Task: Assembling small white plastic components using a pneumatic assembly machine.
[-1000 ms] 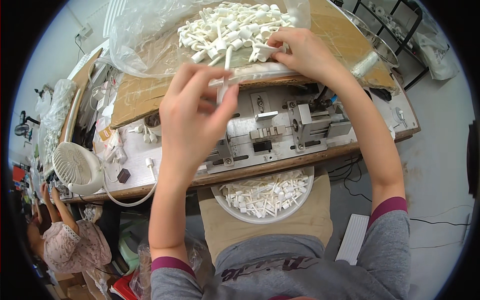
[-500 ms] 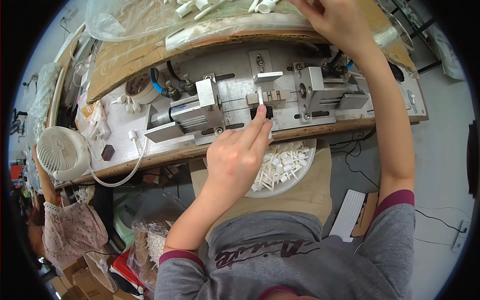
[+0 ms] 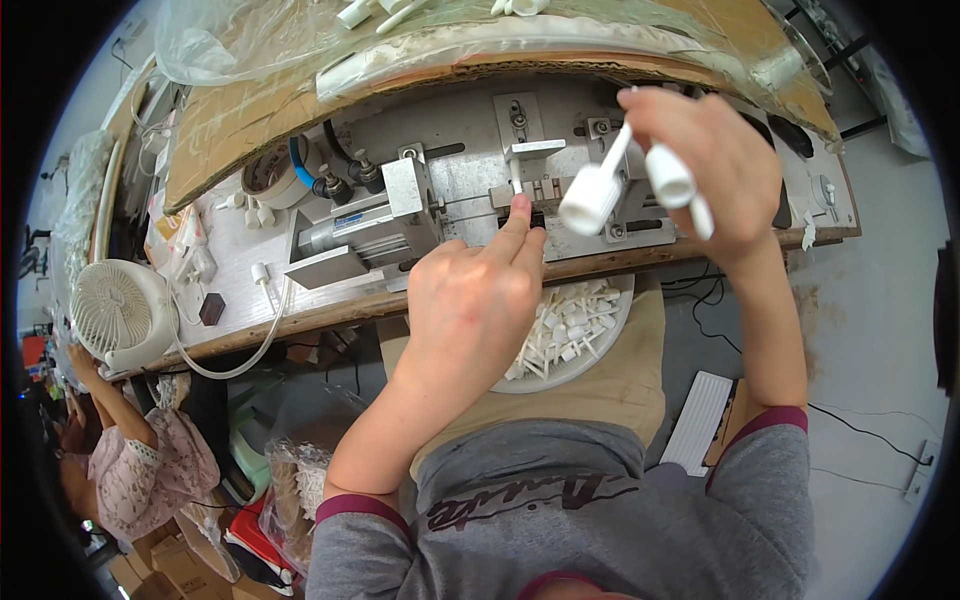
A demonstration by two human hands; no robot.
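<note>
My left hand point(image 3: 475, 300) reaches to the metal fixture. Its index finger is stretched out, with the tip at the lower end of a white plastic stem piece point(image 3: 516, 174) in the small slotted block point(image 3: 543, 189). The middle finger lies beside it; the other fingers are partly hidden. Over the fixture's right side, my right hand point(image 3: 715, 165) is closed on several white plastic pieces point(image 3: 592, 196). One shows a thin stem and a wide ribbed end, and another has a hollow round end. A round tub point(image 3: 612, 345) of similar white pieces sits on my lap.
Clamp units stand left point(image 3: 408, 190) and right of the block. Cardboard point(image 3: 235, 130) with plastic film and more white pieces overhangs the back. At the bench's left are a small fan point(image 3: 118, 310), a tape roll point(image 3: 272, 178) and loose pieces. Another person point(image 3: 150, 460) works at far left.
My right hand has come down and toward me from the cardboard, now carrying white plastic pieces. My left finger stays at the piece in the block.
</note>
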